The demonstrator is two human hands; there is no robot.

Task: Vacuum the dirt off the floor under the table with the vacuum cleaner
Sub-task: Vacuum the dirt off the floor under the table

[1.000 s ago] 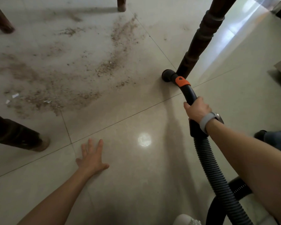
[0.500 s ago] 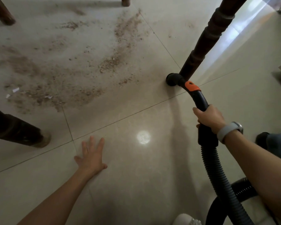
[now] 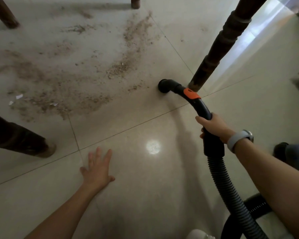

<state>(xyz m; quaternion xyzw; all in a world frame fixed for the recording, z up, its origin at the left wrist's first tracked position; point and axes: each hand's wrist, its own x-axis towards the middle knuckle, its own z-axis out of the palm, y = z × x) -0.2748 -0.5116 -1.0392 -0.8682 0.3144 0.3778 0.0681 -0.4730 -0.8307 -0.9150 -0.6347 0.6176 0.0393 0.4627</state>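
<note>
Right hand (image 3: pixel 214 127) grasps black curved vacuum wand (image 3: pixel 195 100); nozzle mouth (image 3: pixel 163 86) near brown scattered dirt (image 3: pixel 62 99); left hand (image 3: pixel 97 167) flat, fingers spread, on glossy beige tile floor (image 3: pixel 145 195)

The left hand (image 3: pixel 97 167) is lying flat, palm down, with its fingers (image 3: pixel 100 156) straight and slightly spread and the thumb sticking out to the side. Its bare forearm is reaching in from the lower left edge, nearly straight. The right hand (image 3: pixel 214 127) is curling around a black handle (image 3: pixel 203 109), knuckles up, thumb wrapping underneath. The right wrist is wearing a grey band (image 3: pixel 235 141). The right forearm is stretching in from the lower right corner, bare, and angling upward and to the left.
</note>
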